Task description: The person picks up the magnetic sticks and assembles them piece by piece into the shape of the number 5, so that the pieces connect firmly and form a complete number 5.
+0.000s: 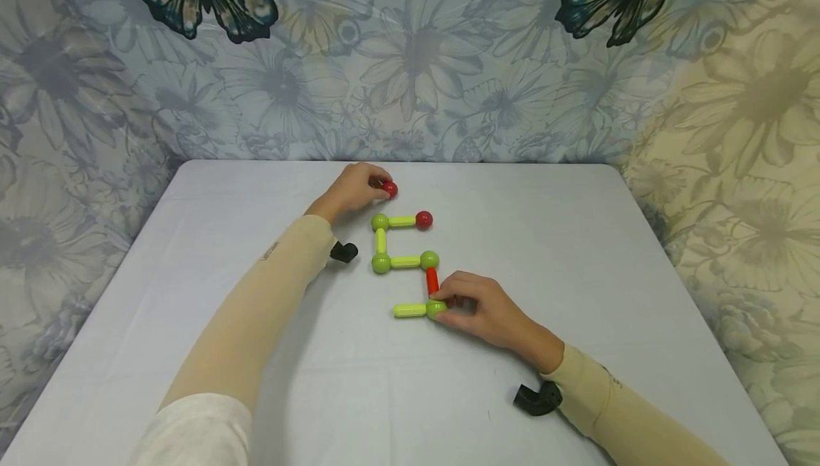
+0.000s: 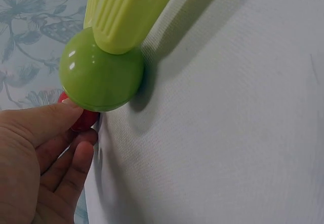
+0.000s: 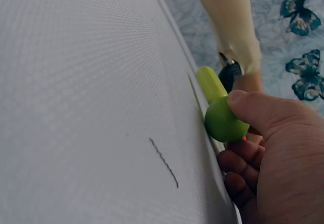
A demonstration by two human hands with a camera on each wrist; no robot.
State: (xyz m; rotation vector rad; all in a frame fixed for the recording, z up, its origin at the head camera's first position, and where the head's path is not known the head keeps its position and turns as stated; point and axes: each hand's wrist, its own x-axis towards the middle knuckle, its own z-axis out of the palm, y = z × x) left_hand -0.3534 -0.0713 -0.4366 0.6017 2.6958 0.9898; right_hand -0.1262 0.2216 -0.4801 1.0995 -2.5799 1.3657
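On the white table lies a jointed chain of sticks and balls. A red ball (image 1: 424, 220) ends its top bar, and green balls (image 1: 381, 222) form the corners. Beyond the chain, my left hand (image 1: 354, 187) pinches a separate red ball (image 1: 390, 189) between thumb and fingers. That ball is partly hidden behind a green ball (image 2: 101, 72) in the left wrist view. My right hand (image 1: 485, 307) pinches the chain's lowest green ball (image 3: 225, 120) with thumb and fingertips. From this ball a yellow-green stick (image 1: 410, 310) points left, and a red stick (image 1: 432, 282) runs up.
The white tabletop (image 1: 544, 231) ends at a floral cloth backdrop (image 1: 416, 82) with butterflies behind. Black curved pieces (image 1: 537, 399) stick out from both sleeves, close over the table. A dark thread-like mark (image 3: 164, 163) shows on the table's surface.
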